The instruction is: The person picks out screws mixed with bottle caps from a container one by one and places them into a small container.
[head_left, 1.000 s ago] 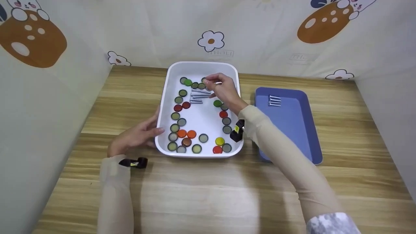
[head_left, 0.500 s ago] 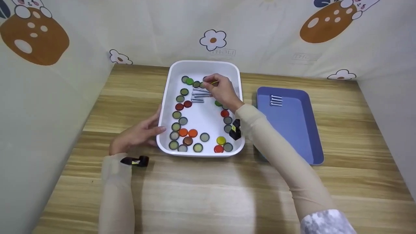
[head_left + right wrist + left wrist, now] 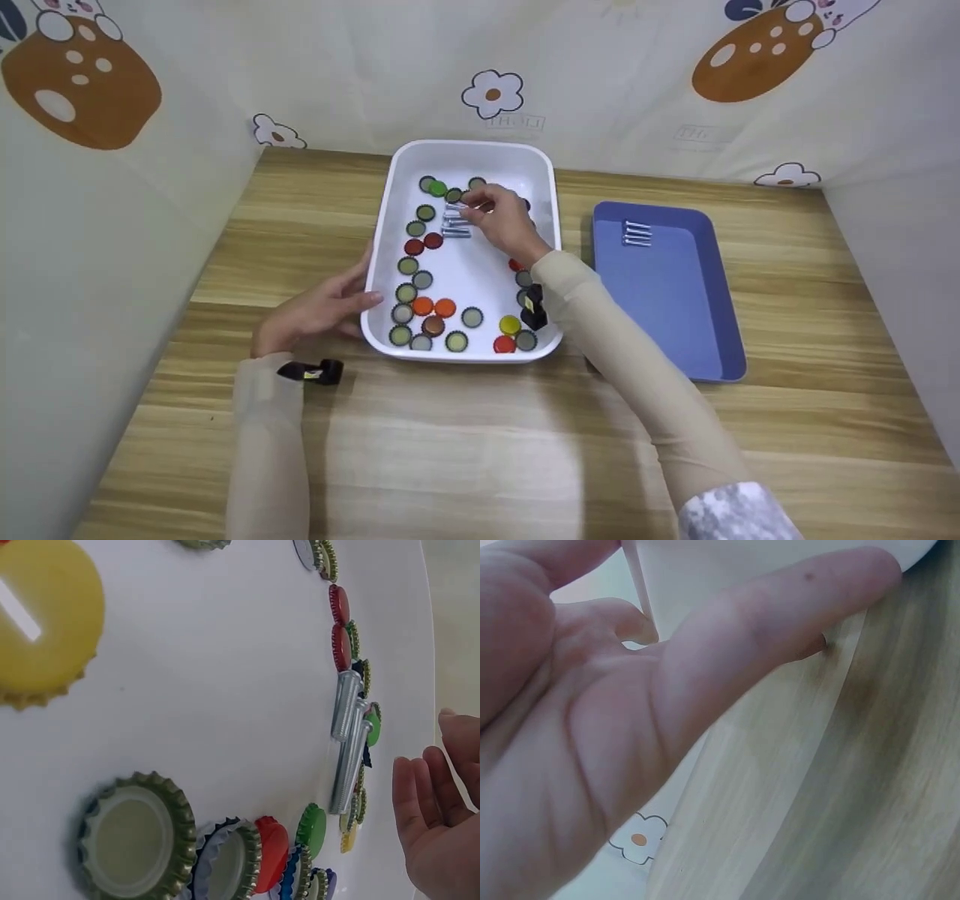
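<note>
Along the left wall of the white, round-cornered rectangular tray [image 3: 480, 274], your left hand [image 3: 319, 311] rests spread, thumb straight; inside, mixed-colour, crimp-edged bottle caps [image 3: 472, 317] line the sides, silver metal bolts [image 3: 456, 233] lie bunched toward the far end, and your right hand [image 3: 504, 221] hovers over them, fingers parted, lightly bent; farther right, a shallow blue rectangular tray [image 3: 660, 300] holds a row of small silver bolts [image 3: 637, 234].

Left wrist feed: I see left hand [image 3: 622, 705] close up, palm facing me. Thumb [image 3: 780, 607] stretched straight toward upper right, in front of white tray [image 3: 694, 577]; can't tell whether touching. Other fingers [image 3: 604, 613] partly cropped, upper left. Wood-grain tabletop [image 3: 855, 765] at right. Flower print [image 3: 638, 839] low, beside palm.
</note>
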Motion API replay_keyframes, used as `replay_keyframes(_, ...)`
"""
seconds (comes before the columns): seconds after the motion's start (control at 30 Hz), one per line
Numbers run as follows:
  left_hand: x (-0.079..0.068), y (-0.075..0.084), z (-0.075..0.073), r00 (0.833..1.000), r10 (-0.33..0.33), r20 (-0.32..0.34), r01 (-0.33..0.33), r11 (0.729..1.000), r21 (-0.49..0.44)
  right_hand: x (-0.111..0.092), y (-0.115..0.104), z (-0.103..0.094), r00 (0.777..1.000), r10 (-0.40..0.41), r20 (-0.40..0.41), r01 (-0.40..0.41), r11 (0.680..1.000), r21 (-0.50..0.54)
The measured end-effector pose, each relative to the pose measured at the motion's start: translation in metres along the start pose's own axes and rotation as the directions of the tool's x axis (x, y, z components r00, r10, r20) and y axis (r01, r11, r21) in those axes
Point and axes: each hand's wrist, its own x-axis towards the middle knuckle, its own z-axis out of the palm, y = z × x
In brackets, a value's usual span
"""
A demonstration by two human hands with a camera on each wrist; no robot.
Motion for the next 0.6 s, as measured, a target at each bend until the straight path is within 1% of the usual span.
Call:
replay_keyframes(0.1, -0.0010, 0.0000, 0.0001, 1.000, -0.001, -0.003, 0.001, 1.000, 0.006, -0.0005, 0.0026, 0.0046, 1.000, -0.004, -0.002, 0.004, 1.000, -0.031)
replay_keyframes(0.3, -0.0030, 0.0016, 0.0009, 1.000, -0.001, -0.011, 0.001, 1.000, 0.010, -0.0009, 0.0038, 0.0097, 1.000, 0.018, 0.009, -0.017, 0.996, -0.084)
replay_keyframes(0.4, -0.0034, 0.0018, 0.0005, 1.000, -0.006, -0.019, 0.007, 1.000, 0.019, -0.0003, 0.0043, 0.0099, 1.000, -0.004, 0.025, 0.007, 0.991, -0.133)
replay_keyframes(0.47, -0.0030, 0.0015, 0.0003, 1.000, -0.009, -0.020, 0.010, 1.000, 0.019, -0.0002, 0.0051, 0.0097, 0.999, -0.021, 0.040, 0.028, 0.983, -0.183)
replay_keyframes(0.6, -0.0016, 0.0010, 0.0003, 1.000, 0.000, -0.012, 0.000, 1.000, 0.016, 0.0003, 0.0082, 0.0094, 0.995, -0.067, 0.075, 0.086, 0.951, -0.296)
